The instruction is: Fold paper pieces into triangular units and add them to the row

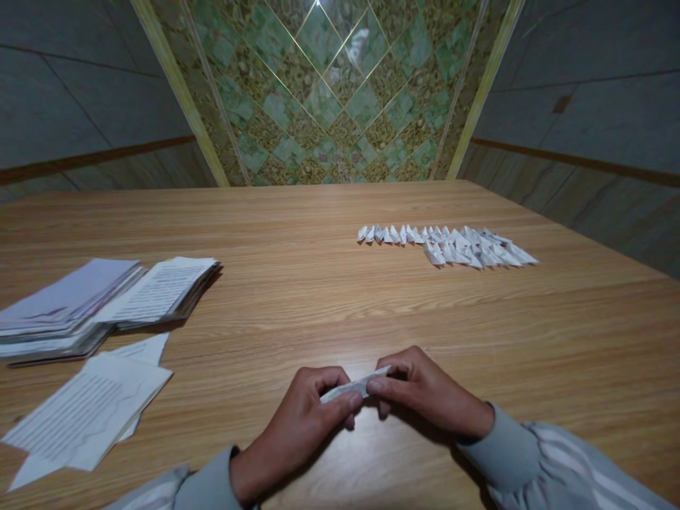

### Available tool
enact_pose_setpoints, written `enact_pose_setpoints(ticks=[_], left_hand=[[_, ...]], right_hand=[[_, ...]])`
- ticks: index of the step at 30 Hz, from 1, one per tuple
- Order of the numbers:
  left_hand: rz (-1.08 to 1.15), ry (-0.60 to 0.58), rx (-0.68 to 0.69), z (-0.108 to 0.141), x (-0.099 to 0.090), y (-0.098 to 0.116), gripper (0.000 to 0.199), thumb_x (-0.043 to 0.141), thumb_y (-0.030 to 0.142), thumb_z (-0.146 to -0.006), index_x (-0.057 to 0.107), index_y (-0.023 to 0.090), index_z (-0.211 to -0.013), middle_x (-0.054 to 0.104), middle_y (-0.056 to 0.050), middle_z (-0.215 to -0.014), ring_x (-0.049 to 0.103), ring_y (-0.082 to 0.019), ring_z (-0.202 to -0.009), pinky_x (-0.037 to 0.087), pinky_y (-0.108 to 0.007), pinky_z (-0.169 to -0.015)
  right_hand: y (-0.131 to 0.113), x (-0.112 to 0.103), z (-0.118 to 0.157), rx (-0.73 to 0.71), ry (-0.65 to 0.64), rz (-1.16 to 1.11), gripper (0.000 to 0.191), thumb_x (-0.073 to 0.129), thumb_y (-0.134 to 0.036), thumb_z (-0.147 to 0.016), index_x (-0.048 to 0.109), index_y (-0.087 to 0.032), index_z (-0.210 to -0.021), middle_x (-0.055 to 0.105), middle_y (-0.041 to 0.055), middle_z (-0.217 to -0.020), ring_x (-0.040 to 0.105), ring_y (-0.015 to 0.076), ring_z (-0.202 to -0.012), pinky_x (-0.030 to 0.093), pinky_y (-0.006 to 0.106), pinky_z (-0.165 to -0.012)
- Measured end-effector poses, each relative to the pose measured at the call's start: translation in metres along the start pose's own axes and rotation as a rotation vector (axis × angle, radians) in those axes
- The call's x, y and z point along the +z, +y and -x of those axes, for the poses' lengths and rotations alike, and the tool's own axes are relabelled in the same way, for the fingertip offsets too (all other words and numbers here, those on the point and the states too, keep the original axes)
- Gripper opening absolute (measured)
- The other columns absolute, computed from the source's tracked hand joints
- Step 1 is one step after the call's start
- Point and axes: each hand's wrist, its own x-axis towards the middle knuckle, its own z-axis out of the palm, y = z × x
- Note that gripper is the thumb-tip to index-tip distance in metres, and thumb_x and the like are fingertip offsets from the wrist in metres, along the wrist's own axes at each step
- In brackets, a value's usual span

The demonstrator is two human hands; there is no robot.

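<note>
Between my two hands, just above the near part of the table, is a small folded piece of paper point(348, 388), narrow and whitish. My left hand point(313, 407) pinches its left end, thumb along the near side. The thumb and fingers of my right hand point(419, 389) close on its right end. Parts of the paper are hidden behind the thumbs. Farther off to the right stand several small folded paper boats point(467, 248), packed in rows.
Loose printed sheets point(90, 407) lie at the left on the wooden table point(276, 297). Behind them are an open book point(159, 290) and a stack of papers point(69, 294). A tiled wall point(329, 99) rises beyond the table's far edge.
</note>
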Motion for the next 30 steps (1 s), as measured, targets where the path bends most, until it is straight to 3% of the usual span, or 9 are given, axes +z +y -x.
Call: enact_pose_setpoints(ticks=[5, 11, 16, 21, 26, 30], left_hand=[[0.008, 0.01, 0.006, 0.0, -0.002, 0.0, 0.036, 0.067, 0.045, -0.084, 0.068, 0.014, -0.065, 0.067, -0.004, -0.061, 0.056, -0.015, -0.058, 0.039, -0.024, -0.057], [0.215, 0.023, -0.134, -0.006, -0.004, -0.002, 0.037, 0.07, 0.05, -0.081, 0.069, 0.013, -0.074, 0.071, -0.007, -0.063, 0.057, -0.014, -0.052, 0.04, -0.022, -0.05], [0.037, 0.059, 0.014, -0.001, -0.003, -0.007, 0.033, 0.066, 0.04, -0.087, 0.074, 0.014, -0.069, 0.072, -0.007, -0.065, 0.061, -0.015, -0.061, 0.043, -0.024, -0.058], [-0.044, -0.001, 0.06, 0.002, -0.002, -0.004, 0.034, 0.062, 0.036, -0.09, 0.077, 0.014, -0.069, 0.074, -0.007, -0.066, 0.063, -0.017, -0.064, 0.045, -0.024, -0.061], [0.19, 0.066, -0.048, -0.004, -0.005, 0.0, 0.036, 0.067, 0.045, -0.086, 0.076, 0.013, -0.072, 0.074, -0.008, -0.066, 0.061, -0.014, -0.056, 0.044, -0.023, -0.055], [0.236, 0.087, -0.033, -0.006, -0.007, -0.001, 0.041, 0.068, 0.048, -0.086, 0.074, 0.012, -0.068, 0.072, -0.008, -0.062, 0.059, -0.013, -0.054, 0.044, -0.022, -0.054]], right_hand=[[-0.002, -0.008, 0.001, -0.062, 0.083, 0.099, 0.049, 0.061, -0.056, -0.092, 0.067, -0.014, -0.068, 0.063, 0.0014, -0.06, 0.056, 0.0127, -0.058, 0.039, 0.025, -0.057], [-0.003, -0.018, 0.001, -0.063, 0.105, 0.104, 0.049, 0.059, -0.055, -0.093, 0.069, -0.014, -0.069, 0.065, 0.0029, -0.062, 0.057, 0.0138, -0.059, 0.04, 0.026, -0.058], [-0.008, -0.019, 0.001, -0.166, 0.125, 0.399, 0.035, 0.072, -0.046, -0.086, 0.077, -0.015, -0.101, 0.074, 0.0076, -0.089, 0.064, 0.0197, -0.082, 0.044, 0.028, -0.071], [-0.006, -0.008, -0.001, -0.211, 0.091, 0.542, 0.038, 0.063, -0.044, -0.093, 0.075, -0.015, -0.073, 0.066, 0.0038, -0.067, 0.059, 0.0156, -0.067, 0.038, 0.027, -0.063], [-0.004, -0.009, -0.001, -0.185, 0.166, 0.419, 0.03, 0.064, -0.036, -0.091, 0.072, -0.015, -0.071, 0.065, 0.0011, -0.066, 0.056, 0.0128, -0.063, 0.036, 0.024, -0.06], [-0.005, -0.012, -0.002, -0.113, 0.157, 0.288, 0.035, 0.066, -0.042, -0.089, 0.072, -0.015, -0.07, 0.064, 0.0005, -0.062, 0.053, 0.0121, -0.059, 0.035, 0.024, -0.057]])
